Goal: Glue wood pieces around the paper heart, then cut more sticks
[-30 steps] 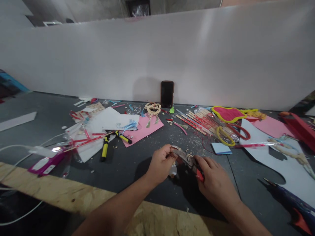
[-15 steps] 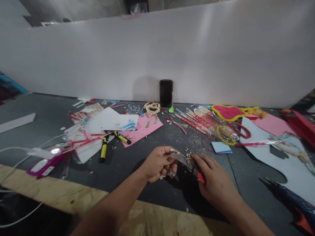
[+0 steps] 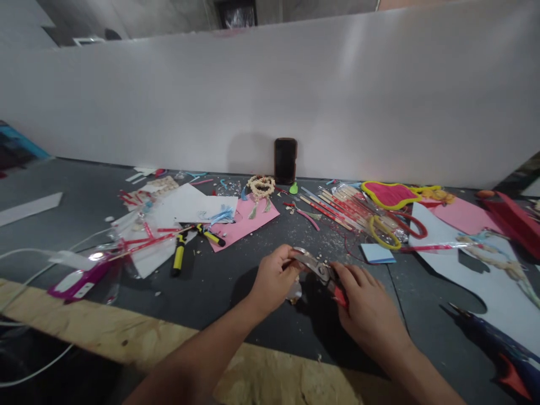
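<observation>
My right hand (image 3: 371,306) grips a pair of red-handled pruning shears (image 3: 314,264) with a curved silver head pointing left. The fingers of my left hand (image 3: 272,281) are pinched together at the tip of the shears. What lies between those fingertips is too small and covered to make out. Just under my left fingers is a pale, shiny piece (image 3: 294,292), partly hidden. Small pale crumbs lie on the dark table (image 3: 236,281) around the shears.
Yellow-and-black pliers (image 3: 179,256) and a purple glue gun (image 3: 78,284) lie left. Beyond my hands are a beaded ring (image 3: 261,185), pink paper (image 3: 253,220) and an upright phone (image 3: 286,160). Striped sticks (image 3: 329,208) and a dark blue glue gun (image 3: 502,343) are on the right.
My left hand has turned and its fingers have drawn up closer to the shears' tip. The pale bits beneath it show differently. My right hand stays on the shears.
</observation>
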Motion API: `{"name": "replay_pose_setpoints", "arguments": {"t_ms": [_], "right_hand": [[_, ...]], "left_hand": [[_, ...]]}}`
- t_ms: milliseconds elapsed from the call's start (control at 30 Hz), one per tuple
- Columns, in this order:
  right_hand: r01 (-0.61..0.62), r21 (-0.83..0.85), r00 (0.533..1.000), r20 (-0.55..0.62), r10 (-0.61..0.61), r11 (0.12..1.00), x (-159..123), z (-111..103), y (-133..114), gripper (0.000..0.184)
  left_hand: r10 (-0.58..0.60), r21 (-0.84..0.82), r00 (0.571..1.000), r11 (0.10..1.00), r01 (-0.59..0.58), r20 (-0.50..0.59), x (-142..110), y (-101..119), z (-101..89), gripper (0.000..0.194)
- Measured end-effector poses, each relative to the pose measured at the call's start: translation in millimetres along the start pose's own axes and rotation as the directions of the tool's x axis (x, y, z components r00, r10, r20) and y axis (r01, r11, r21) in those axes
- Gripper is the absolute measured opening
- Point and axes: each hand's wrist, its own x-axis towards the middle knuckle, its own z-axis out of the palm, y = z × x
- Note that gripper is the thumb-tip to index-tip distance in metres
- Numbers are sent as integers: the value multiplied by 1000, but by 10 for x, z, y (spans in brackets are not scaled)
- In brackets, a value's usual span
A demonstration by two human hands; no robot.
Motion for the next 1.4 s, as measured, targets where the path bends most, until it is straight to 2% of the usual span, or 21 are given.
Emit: {"name": "replay_pose_setpoints", "arguments": {"t_ms": [100, 167, 267, 333, 400, 467, 633, 700, 767, 833, 933, 1000, 1067, 1200, 1400], "right_hand": [[15, 2, 1000, 5, -15, 1000, -17, 2, 3, 54], [21, 12, 1000, 3, -21, 1000, -22, 7, 11, 55], [40, 33, 999, 1, -40, 999, -21, 16, 26, 54], [64, 51, 998, -2, -64, 997, -22, 24, 32, 53], [86, 68, 996, -11, -85, 994, -28, 34, 33, 54], [94, 78, 996, -12, -93, 993, -36, 43, 28, 54], [23, 36, 999, 46, -25, 999, -37, 40, 4, 48], [-2, -1, 999, 45, 2, 1000, -25, 24, -12, 48], [-18, -34, 999, 28, 19, 999, -13, 6, -31, 47], [-29, -51, 999, 16, 30, 998, -9, -7, -45, 48], [-17, -38, 1000, 18, 18, 999, -16, -10, -44, 52], [-1, -24, 1000, 14, 1, 1000, -21, -6, -26, 55], [21, -13, 1000, 1, -21, 1000, -23, -2, -3, 56], [82, 30, 996, -17, -82, 996, -20, -4, 32, 54], [113, 107, 994, -13, -113, 988, -21, -12, 52, 54]], "left_hand": [[-15, 0, 1000, 1000, 15, 4, 0, 0, -5, 6], [-91, -83, 994, 992, 96, 64, 14, 3, -20, 6], [-213, -245, 953, 933, 263, 214, 35, 17, -57, 8], [-254, -325, 918, 879, 350, 304, 38, 36, -86, 13], [-274, -361, 895, 842, 400, 352, 35, 59, -110, 18], [-284, -368, 891, 833, 412, 355, 32, 73, -122, 21], [-270, -336, 919, 870, 361, 289, 34, 42, -80, 18], [-223, -261, 952, 926, 274, 210, 27, 19, -48, 15], [-118, -106, 990, 986, 126, 75, 14, 2, -22, 10], [1, 60, 1000, 998, 1, -32, -1, -8, -10, 8], [49, 88, 999, 995, -46, -25, -9, -10, -19, 10], [-11, -7, 999, 1000, 12, 39, 0, -4, -35, 9], [-114, -137, 987, 982, 130, 117, 13, 6, -52, 7], [-256, -332, 918, 875, 354, 302, 29, 39, -73, 12], [-262, -392, 888, 823, 410, 379, 22, 53, -108, 26]]}}
